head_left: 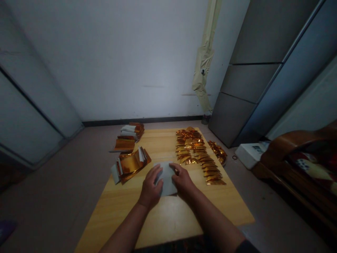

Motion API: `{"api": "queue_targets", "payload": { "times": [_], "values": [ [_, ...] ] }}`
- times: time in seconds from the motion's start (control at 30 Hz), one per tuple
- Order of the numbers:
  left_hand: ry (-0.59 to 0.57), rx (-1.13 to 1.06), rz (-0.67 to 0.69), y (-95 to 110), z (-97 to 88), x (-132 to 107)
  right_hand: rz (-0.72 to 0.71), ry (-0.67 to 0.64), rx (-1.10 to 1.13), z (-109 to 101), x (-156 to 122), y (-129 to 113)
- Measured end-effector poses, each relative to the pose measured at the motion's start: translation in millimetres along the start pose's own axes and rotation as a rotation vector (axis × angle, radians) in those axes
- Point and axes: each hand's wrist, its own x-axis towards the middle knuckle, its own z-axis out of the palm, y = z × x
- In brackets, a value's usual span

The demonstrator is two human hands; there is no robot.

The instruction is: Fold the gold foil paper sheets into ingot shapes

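Left hand (151, 186) and right hand (183, 179) lay open, palms down, pressing a grey paper sheet (167, 179) on the wooden table (168, 221), between gold foil pieces (130, 163) and a gold foil row (200, 156); even pressure suited.

The pale grey paper sheet (166, 179) at centre contrasts with the glossy gold-orange foil strips (207, 171) to its right. The surface (118, 207) shows yellow wood grain; the cushion (313, 165) at far right is patched red and cream.
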Motion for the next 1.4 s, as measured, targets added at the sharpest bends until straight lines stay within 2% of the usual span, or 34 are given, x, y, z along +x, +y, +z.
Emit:
{"api": "queue_targets", "payload": {
  "times": [0.17, 0.3, 0.4, 0.5, 0.6, 0.7, 0.8, 0.93, 1.1, 1.23, 1.3, 1.37, 1.4],
  "values": [
    [-0.073, 0.144, -0.089, -2.9, 1.9, 1.5, 0.142, 0.020, -0.147, -1.4, 3.0, 0.3],
    [-0.064, 0.001, -0.141, 5.1, -5.1, 0.9, 0.224, 0.027, 0.118, 2.4, -3.8, -5.6],
    [-0.033, -0.140, -0.152, 8.1, -9.2, -0.1, 0.216, 0.044, 0.338, 6.6, -5.8, -9.7],
    [-0.020, -0.147, -0.114, 6.9, -9.9, 0.0, 0.165, 0.073, 0.335, 10.4, -1.8, -8.1],
    [-0.015, -0.109, -0.087, 2.2, -7.4, 0.5, 0.127, 0.078, 0.218, 13.8, 7.0, 0.8],
    [0.046, -0.039, -0.068, -3.9, -3.1, 0.7, 0.077, 0.096, 0.030, 15.4, 18.9, 11.7],
    [0.088, 0.049, -0.031, -9.0, 1.7, 0.7, -0.097, 0.159, -0.254, 14.8, 29.3, 18.3],
    [0.038, 0.195, 0.030, -14.0, 7.9, 0.5, -0.331, 0.092, -0.673, 13.7, 32.8, 21.3],
    [-0.051, 0.349, 0.103, -18.3, 13.3, -0.6, -0.352, 0.025, -1.020, 16.8, 28.1, 22.0],
    [-0.143, 0.397, 0.116, -15.9, 13.5, -0.8, -0.349, 0.025, -1.168, 18.5, 22.4, 12.6],
    [-0.178, 0.400, 0.091, -13.5, 12.8, -0.3, -0.383, 0.014, -1.165, 15.5, 14.6, 4.6],
    [-0.188, 0.395, 0.065, -11.4, 12.2, 0.0, -0.421, -0.061, -1.099, 7.4, 2.1, -3.4],
    [-0.186, 0.387, 0.055, -10.6, 12.0, 0.1, -0.437, -0.144, -1.045, 1.3, -5.5, -6.7]
  ]
}}
